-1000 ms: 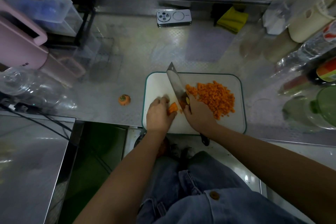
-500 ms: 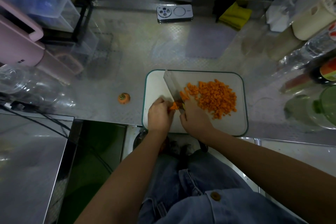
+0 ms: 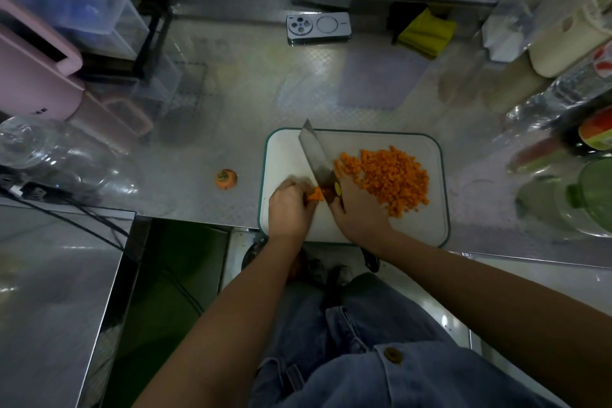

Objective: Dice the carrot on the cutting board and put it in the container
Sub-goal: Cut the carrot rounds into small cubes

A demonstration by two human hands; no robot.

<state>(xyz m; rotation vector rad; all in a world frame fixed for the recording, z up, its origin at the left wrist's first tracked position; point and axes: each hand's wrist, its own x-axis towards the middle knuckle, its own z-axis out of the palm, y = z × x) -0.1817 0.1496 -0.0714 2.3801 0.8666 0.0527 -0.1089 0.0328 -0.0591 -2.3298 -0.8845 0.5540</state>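
Although most of the dicing looks done, no pieces show in any container yet. On the cutting board [image 3: 284, 156], the diced carrot pile [image 3: 390, 175] lies just beyond and right of your right hand [image 3: 356, 212], which grips the kitchen knife [image 3: 316, 156]. Your left hand [image 3: 288, 205] pinches the last carrot stub [image 3: 314, 194] between both hands. Finish it, then transfer everything.
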